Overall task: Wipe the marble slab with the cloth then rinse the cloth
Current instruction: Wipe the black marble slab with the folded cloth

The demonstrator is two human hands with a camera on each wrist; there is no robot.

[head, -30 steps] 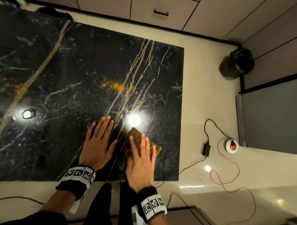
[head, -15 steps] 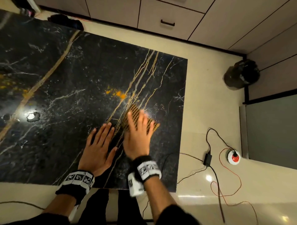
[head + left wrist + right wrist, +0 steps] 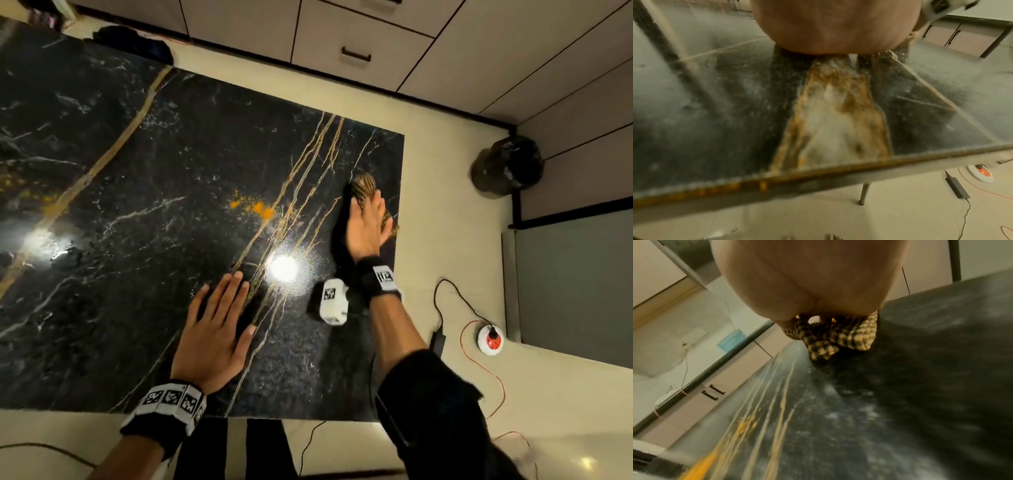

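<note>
The marble slab [image 3: 171,192], black with gold and white veins, is seen lying flat as a tabletop above a pale tiled floor [image 3: 445,212]. The checked yellow-and-black cloth [image 3: 366,186] is pressed flat against the slab close to its right edge, at the far right part of the surface. It is covered by the right hand [image 3: 364,228], whose fingers are stretched out straight over the fabric and not curled round it; bunched folds of the cloth [image 3: 830,339] are seen sticking out from under the palm [image 3: 807,277] in the right wrist view. The left hand [image 3: 214,337] is laid palm down on bare stone near the front edge, fingers extended and slightly spread, nothing being held. The two hands are well apart. An orange powdery smear [image 3: 255,207] is seen on the slab between them and farther from the person, untouched by the cloth. A bright lamp reflection [image 3: 283,268] is shown on the polished surface just beside the right wrist. On the floor to the right, a black adapter [image 3: 438,339], a round white-and-red socket [image 3: 490,339] and a dark bin [image 3: 507,166] are visible.
</note>
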